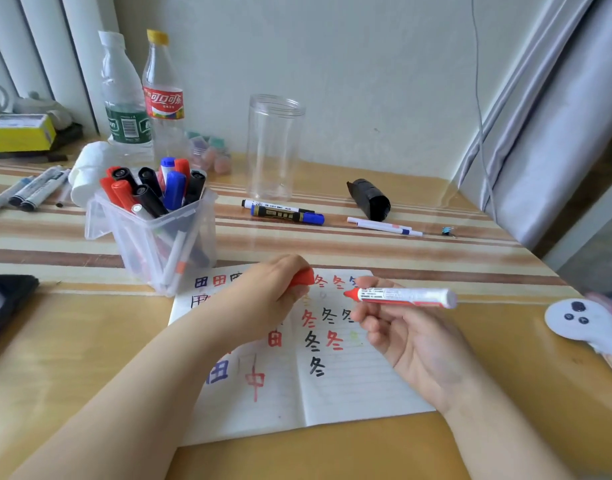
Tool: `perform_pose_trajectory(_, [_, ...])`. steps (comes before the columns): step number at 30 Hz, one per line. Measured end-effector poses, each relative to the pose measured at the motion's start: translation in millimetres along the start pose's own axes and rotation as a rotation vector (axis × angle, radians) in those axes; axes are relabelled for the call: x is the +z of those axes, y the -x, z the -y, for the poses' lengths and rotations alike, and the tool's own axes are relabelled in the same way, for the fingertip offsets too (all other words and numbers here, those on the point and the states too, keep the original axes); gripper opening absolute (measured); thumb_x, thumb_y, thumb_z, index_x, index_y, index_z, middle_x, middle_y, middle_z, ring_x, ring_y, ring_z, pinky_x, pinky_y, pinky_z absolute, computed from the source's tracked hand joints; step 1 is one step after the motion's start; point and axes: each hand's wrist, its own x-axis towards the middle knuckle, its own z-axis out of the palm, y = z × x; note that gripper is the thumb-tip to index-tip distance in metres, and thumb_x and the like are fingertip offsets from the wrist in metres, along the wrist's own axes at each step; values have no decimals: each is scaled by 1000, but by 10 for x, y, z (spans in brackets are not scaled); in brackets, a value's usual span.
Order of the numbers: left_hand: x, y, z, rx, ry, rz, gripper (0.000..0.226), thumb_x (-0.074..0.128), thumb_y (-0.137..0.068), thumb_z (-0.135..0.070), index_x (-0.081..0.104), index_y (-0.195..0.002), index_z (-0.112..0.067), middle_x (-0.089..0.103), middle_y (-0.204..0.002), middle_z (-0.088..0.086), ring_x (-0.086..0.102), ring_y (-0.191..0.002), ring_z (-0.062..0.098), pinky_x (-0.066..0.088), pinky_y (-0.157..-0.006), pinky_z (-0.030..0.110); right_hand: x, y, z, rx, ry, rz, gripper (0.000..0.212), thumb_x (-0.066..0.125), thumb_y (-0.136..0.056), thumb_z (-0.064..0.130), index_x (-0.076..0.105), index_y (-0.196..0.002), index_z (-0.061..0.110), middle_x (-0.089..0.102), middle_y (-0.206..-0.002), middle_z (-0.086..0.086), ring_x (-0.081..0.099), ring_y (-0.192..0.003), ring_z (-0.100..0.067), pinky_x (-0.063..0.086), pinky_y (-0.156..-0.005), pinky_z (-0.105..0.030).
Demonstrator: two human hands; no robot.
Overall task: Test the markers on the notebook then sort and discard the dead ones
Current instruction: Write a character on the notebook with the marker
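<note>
Item: red marker (pixel 403 296), uncapped, pinched in my right hand (pixel 411 341) above the open notebook (pixel 349 386) on the desk (pixel 470 445). Left hand (pixel 273 292) curled round its red cap (pixel 302 278). Risks I judge: bare tip smearing fingers; a weak line misread among crowded test marks; recapped marker returned to the untested bin (pixel 152 233).

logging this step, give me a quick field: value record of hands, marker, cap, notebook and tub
left hand: grips red cap
right hand: holds red marker, uncapped, tip pointing left
notebook: open, red, black and blue test characters
marker tub: clear, full of capped markers
clear jar: upright, nothing visible inside
</note>
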Motion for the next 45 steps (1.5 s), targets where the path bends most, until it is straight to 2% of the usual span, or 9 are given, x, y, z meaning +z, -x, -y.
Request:
perform_pose_trajectory(3, [19, 9, -7, 24, -9, 2, 21, 47, -94, -25, 51, -114, -23, 50, -95, -15, 48, -80, 5, 34, -62, 9, 18, 36, -108, -34, 178, -22, 3, 55, -90, 13, 58, -90, 11, 58, -58, -7, 46, -44, -11, 41, -44, -19])
perform_pose_trajectory(6, [57, 21, -21, 35, 23, 26, 21, 47, -94, -28, 50, -114, -26, 55, -95, -14, 49, -77, 5, 35, -62, 6, -33, 55, -192, -138, 509, -105, 31, 59, -82, 49, 58, -78, 18, 46, -47, -2, 36, -42, -10, 32, -44, -18])
perform_pose_trajectory(11, [117, 33, -25, 15, 23, 89, 23, 46, -94, -28, 48, -117, -28, 62, -100, -5, 56, -82, 12, 43, -71, 23, -54, 88, -316, -245, 582, -111, 40, 47, -72, 55, 68, -77, 21, 58, -55, -5, 45, -50, -14, 39, -52, -21])
perform_pose_trajectory(14, [147, 30, -26, 15, -16, 115, 26, 46, -94, -30, 47, -120, -26, 63, -102, -2, 56, -86, 15, 43, -75, 25, -56, 107, -344, -272, 736, -118, 32, 57, -71, 51, 62, -67, 19, 59, -53, -1, 48, -52, -13, 40, -55, -24])
perform_pose_trajectory(17, [159, 19, -14, 6, -18, 109, 28, 45, -94, -33, 46, -121, -27, 62, -102, -3, 55, -85, 15, 43, -76, 27, -73, 106, -354, -296, 772, -197, 21, 62, -71, 31, 49, -62, 16, 50, -47, 2, 42, -46, -10, 36, -49, -18])
perform_pose_trajectory(20, [169, 17, -11, -6, -14, 108, 28, 45, -94, -34, 45, -121, -28, 56, -95, -8, 49, -79, 11, 37, -71, 21, -69, 102, -367, -346, 850, -247, 26, 59, -72, 27, 41, -60, 13, 36, -44, 10, 29, -44, -5, 25, -44, -14])
perform_pose_trajectory(28, [168, 22, -12, -12, 15, 96, 27, 45, -94, -33, 47, -120, -26, 63, -104, -2, 57, -88, 15, 41, -75, 22, -79, 86, -396, -330, 926, -244, 38, 64, -84, 9, 38, -57, 14, 33, -43, 10, 29, -42, -6, 23, -43, -14])
perform_pose_trajectory(34, [169, 17, 1, -21, 16, 110, 28, 44, -94, -35, 46, -121, -28, 62, -108, -4, 56, -90, 13, 41, -77, 22, -73, 108, -378, -327, 909, -253, 28, 58, -74, 30, 40, -57, 18, 32, -46, 11, 28, -45, -6, 24, -44, -15])
perform_pose_trajectory(45, [164, 20, 6, -33, 21, 121, 28, 46, -94, -34, 47, -121, -27, 62, -107, -3, 57, -90, 15, 42, -76, 23, -71, 120, -382, -319, 901, -211, 39, 64, -82, 14, 37, -55, 16, 32, -43, 11, 32, -38, -4, 23, -42, -12])
